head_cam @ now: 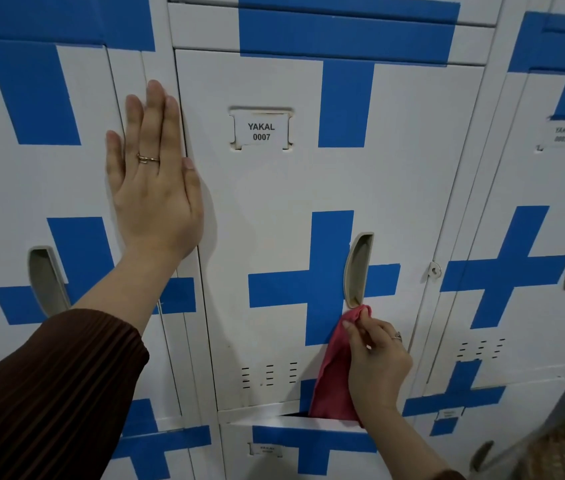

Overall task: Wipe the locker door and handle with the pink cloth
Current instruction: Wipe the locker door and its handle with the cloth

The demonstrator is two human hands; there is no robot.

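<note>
The right hand is pinching a bunched corner of the pink cloth between thumb and fingertips, and the cloth's tip is touching the lower end of the recessed handle on the locker door labelled YAKAL 0007. The left hand is lying flat with straight fingers across the door's left edge, holding nothing. Done well, the cloth tip should be pushing up inside the recess, tracing its curved rim, while the flat hand is steadying the door.

White locker door, name label, blue crosses
</note>
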